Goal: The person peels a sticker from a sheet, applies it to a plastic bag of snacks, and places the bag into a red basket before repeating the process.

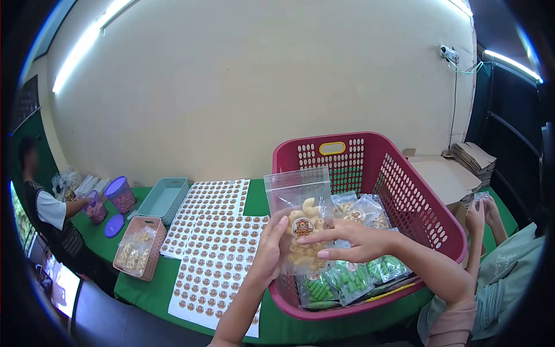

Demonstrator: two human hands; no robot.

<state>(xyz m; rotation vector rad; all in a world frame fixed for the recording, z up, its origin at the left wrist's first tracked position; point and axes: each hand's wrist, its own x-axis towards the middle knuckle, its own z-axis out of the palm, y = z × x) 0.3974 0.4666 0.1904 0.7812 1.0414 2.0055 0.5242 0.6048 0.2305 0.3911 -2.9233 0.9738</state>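
My left hand (267,250) is closed on the left edge of a clear zip bag of macaroni (309,260), held upright over the near left side of a red laundry basket (370,310). A round brown "Crunchy Room" sticker (302,226) is on the bag's front. My right hand (355,242) reaches across from the right, its fingers apart and stretched over the front of the bag, the index fingertip at the sticker's lower edge. In the basket lie bags of green snack sticks (350,277) and bags of pale snacks (370,209).
Sticker sheets (217,269) cover the green table left of the basket. Beyond are a pink basket (139,246) of bags, a teal tray (165,199) and purple tubs (120,195). One person (49,202) stands far left; another's hands (483,211) are at right, near stacked cardboard (474,162).
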